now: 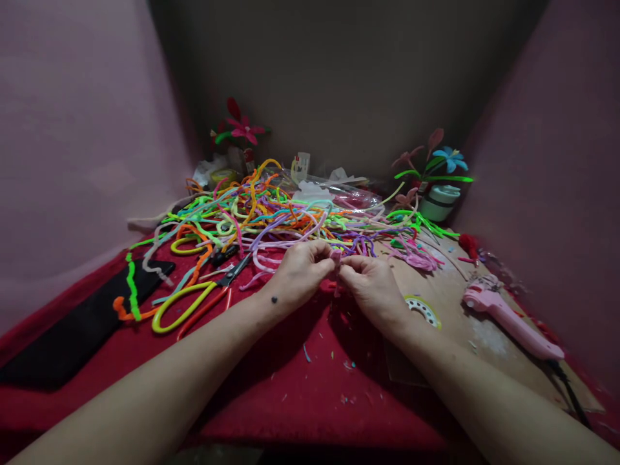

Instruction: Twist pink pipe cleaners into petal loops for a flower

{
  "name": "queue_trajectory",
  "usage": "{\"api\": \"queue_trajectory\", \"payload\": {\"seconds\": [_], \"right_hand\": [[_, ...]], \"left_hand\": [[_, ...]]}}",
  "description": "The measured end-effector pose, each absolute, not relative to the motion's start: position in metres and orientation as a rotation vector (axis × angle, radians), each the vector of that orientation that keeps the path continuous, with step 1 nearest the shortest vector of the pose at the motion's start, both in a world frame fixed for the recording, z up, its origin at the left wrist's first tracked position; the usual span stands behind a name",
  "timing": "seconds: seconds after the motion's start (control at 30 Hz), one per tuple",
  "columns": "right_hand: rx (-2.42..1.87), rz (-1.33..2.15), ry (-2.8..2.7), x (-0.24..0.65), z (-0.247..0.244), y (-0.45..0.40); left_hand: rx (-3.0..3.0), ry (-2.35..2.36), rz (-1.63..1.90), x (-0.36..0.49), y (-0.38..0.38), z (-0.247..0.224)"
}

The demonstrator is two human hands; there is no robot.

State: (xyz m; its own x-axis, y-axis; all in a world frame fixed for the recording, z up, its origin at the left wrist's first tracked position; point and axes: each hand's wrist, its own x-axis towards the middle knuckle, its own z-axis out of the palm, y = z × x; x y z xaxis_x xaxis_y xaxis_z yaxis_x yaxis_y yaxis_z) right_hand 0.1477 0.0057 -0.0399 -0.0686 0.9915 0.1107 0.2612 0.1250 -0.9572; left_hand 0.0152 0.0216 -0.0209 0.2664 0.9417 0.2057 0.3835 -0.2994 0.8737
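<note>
Both hands meet over the middle of the red-covered table. Between their fingertips is a small pink piece of pipe cleaner (336,258), short and upright. My left hand (305,268) pinches it from the left with thumb and forefinger. From the right, my right hand (371,284) pinches the same piece, its fingers closed. Just beyond them spreads a tangled heap of colourful pipe cleaners (271,216). Left of my left wrist lie scissors with yellow handles (186,307), their blades toward the heap. A white and yellow tape roll (422,311) is partly hidden by my right forearm.
A pink glue gun (513,320) lies on a brown board (465,352) at right, its cord running forward. Flowers (450,159) rise behind a pale green pot (439,202); a pink flower (245,129) stands back left. A black flat object (72,336) lies at left.
</note>
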Motion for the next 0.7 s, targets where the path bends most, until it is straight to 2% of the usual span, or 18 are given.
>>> {"api": "queue_trajectory", "payload": {"seconds": [0.1, 0.27, 0.33, 0.53, 0.7], "right_hand": [[-1.295, 0.932, -1.606, 0.148, -0.041, 0.006], [-1.331, 0.515, -1.780, 0.146, -0.044, 0.005], [-1.332, 0.497, -1.776, 0.144, -0.044, 0.005], [-1.268, 1.008, -1.573, 0.142, -0.043, 0.006], [-1.203, 1.234, -1.406, 0.144, -0.040, 0.006]], "left_hand": [[1.995, 1.323, 0.983, 0.015, 0.021, -0.024], [2.191, 1.434, 0.977, 0.018, 0.015, -0.023], [2.248, 1.415, 0.967, 0.019, 0.014, -0.021], [2.153, 1.383, 0.945, 0.013, 0.019, -0.017], [2.001, 1.316, 0.941, 0.007, 0.024, -0.016]]}}
